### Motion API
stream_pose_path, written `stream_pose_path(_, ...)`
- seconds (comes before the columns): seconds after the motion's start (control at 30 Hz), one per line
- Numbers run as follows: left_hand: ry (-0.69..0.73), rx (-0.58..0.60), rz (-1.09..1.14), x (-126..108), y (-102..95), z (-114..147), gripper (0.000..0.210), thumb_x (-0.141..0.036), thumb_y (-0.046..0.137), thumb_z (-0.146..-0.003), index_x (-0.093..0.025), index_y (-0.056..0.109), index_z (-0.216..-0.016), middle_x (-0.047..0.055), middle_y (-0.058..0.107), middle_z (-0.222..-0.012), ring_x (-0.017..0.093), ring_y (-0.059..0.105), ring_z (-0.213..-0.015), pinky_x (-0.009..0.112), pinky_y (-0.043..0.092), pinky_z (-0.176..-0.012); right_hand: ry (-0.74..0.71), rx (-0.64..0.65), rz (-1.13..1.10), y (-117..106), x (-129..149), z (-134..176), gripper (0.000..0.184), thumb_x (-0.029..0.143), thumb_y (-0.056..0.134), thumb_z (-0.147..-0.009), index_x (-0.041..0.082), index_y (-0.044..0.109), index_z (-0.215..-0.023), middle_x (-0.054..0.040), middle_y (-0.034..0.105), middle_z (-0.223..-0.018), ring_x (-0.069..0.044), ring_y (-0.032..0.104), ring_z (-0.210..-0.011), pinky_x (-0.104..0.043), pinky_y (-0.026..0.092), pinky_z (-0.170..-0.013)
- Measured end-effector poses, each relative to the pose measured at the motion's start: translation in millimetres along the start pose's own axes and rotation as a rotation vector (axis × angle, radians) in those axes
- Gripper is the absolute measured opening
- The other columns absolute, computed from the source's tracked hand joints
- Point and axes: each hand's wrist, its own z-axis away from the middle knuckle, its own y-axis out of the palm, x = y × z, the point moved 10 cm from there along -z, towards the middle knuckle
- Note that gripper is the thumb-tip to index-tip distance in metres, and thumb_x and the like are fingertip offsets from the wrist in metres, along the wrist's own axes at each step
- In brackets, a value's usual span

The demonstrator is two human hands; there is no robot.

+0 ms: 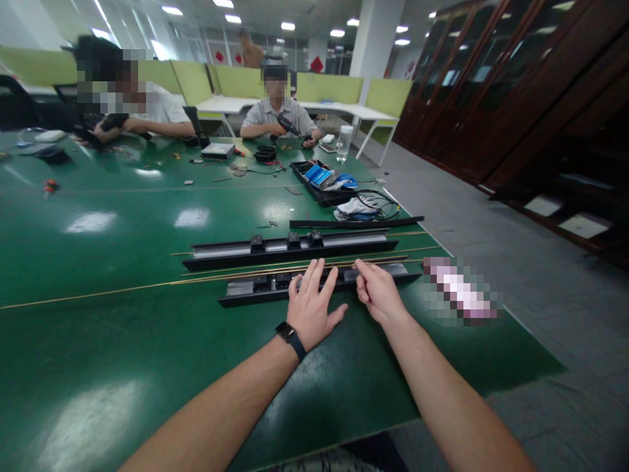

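Two long black channel rails with silvery insides lie across the green table in front of me, the far rail (226, 252) and the near rail (240, 288). Small black blocks (293, 241) sit in the far rail, and similar ones show in the near rail. Several thin brass-coloured rods (98, 293) run lengthwise along and between the rails. My left hand (312, 305) is open, fingers spread over the near rail and covering its middle. To its right, my right hand (377, 290) is closed, thumb and forefinger pinched at a brass-coloured rod above the near rail.
Beyond the rails lie a black strip (354, 223), a black tray (319, 190) of blue items, and gloves with cable (361, 206). A blurred-out pink object (459, 288) lies at right near the table edge. Two co-workers sit across the table, one holding a power drill (287, 124).
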Motion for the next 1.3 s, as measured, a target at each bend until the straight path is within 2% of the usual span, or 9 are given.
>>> stream_pose_path(1.3, -0.008, -0.001, 0.004, 0.1, -1.9, -0.9, 0.073, -0.055, 0.060, -0.087, -0.026, 0.041, -0.150, 0.012, 0.028, -0.164, 0.029, 0.025, -0.151, 0.049, 0.028, -0.114, -0.026, 0.024, 0.005, 2.6, 0.9, -0.3, 0.035, 0.048, 0.076, -0.078, 0.017, 0.061, -0.085, 0.0073, 0.051, -0.045, -0.005, 0.035, -0.026, -0.016, 0.019, -0.027)
